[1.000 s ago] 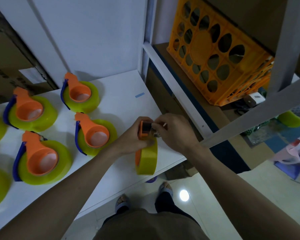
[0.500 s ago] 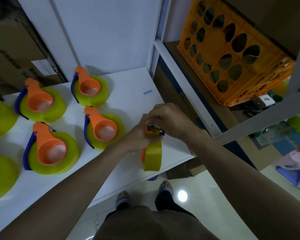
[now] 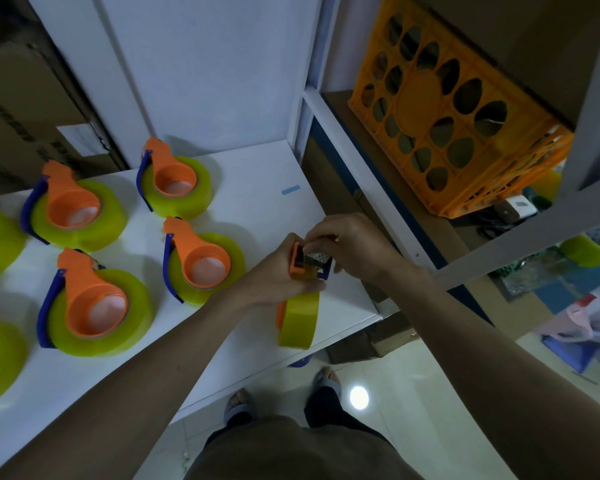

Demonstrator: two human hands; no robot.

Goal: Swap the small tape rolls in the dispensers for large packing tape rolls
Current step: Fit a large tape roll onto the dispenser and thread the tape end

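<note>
The left hand point(image 3: 278, 271) is gripping the orange tape dispenser point(image 3: 300, 259) upright over the white table's point(image 3: 267, 216) near-right edge, its large yellow tape roll point(image 3: 298, 320) hanging edge-on below, while the nearer right hand point(image 3: 347, 244) is pinching at the cutter head above.

Dim, bluish indoor light. A round white glare spot point(image 3: 359, 397) shines on the glossy floor point(image 3: 413, 393), reflecting an overhead lamp. Soft shadows fall beside objects on the white table point(image 3: 257, 209). Wide-angle distortion bends the frame edges; detail is slightly soft and grainy throughout.
</note>
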